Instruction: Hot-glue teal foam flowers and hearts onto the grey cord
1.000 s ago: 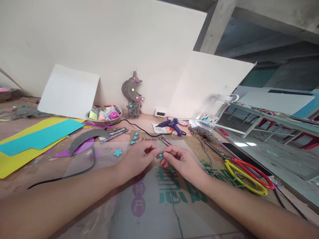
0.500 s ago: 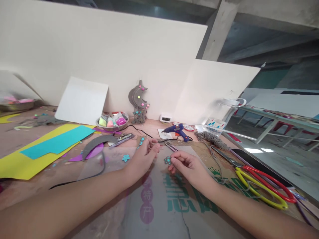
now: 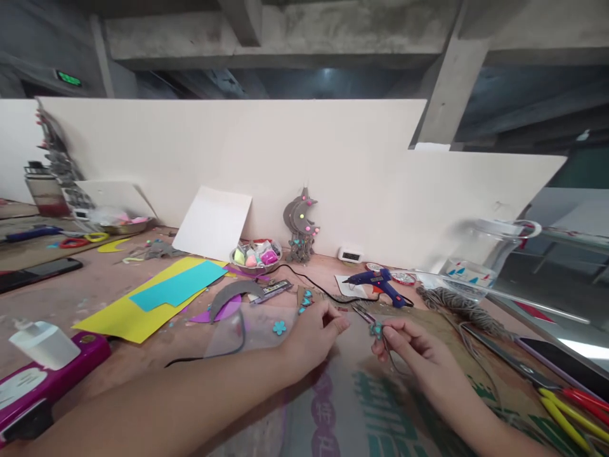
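Note:
My right hand pinches a small grey felt-like flower with a turquoise middle between thumb and fingers. A thin grey yarn strand hangs just below those fingers. To the left, my left hand has its thumb and forefinger pressed together; whatever they may hold is too small to make out. A turquoise flower lies on the clear plastic sheet left of this hand. Behind it, small turquoise shapes sit on a brown piece. Tweezers lie just beyond the flower in my right hand.
A blue glue gun rests at the back beside a small white clock. A moon ornament hangs on the white board. At right are grey yarn, scissors and a jug; at left, coloured sheets and a purple power strip.
The view has swung left and upward, bringing the power strip and left-hand bench into sight. My right hand keeps its pinch on the flower, and a yarn strand now shows under it.

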Tool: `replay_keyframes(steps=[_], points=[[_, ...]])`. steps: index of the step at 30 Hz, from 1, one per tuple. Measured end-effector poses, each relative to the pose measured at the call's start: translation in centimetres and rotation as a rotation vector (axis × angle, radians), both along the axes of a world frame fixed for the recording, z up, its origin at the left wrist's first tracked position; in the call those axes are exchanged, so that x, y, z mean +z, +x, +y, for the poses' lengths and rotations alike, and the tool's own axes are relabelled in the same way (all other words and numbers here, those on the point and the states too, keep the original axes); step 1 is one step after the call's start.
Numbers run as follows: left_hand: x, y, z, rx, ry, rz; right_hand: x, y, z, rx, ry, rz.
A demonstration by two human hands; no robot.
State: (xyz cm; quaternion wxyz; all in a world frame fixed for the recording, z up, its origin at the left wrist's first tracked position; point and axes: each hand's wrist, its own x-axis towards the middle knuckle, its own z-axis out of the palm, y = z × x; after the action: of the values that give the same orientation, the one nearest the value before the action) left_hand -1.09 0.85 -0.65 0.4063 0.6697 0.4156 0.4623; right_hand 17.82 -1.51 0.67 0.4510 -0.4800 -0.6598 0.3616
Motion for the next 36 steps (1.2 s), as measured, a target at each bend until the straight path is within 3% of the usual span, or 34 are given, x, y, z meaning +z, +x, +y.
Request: replay_keyframes(steps=[6, 12, 18, 26, 36], points=[[0.0, 0.0, 0.0, -0.052, -0.061, -0.023, -0.1, -0.3, 0.1, 0.017, -0.019, -0.06], [0.2, -0.1, -0.4, -0.127, 0.082, 0.121, -0.2, -0.5, -0.1, 0.055, -0.102, -0.008], [0.3, -0.1, -0.7, -0.18, 0.093, 0.16, -0.3, -0.7, -0.2, 0.109, -0.15, 0.02], [1.1, 0.1, -1.6, -0.129, 0.067, 0.22, -0.1, -0.8, -0.5, 0.122, -0.158, 0.043], [0.8, 0.0, -1.3, -0.114, 0.058, 0.204, -0.2, -0.7, -0.5, 0.155, -0.127, 0.008]])
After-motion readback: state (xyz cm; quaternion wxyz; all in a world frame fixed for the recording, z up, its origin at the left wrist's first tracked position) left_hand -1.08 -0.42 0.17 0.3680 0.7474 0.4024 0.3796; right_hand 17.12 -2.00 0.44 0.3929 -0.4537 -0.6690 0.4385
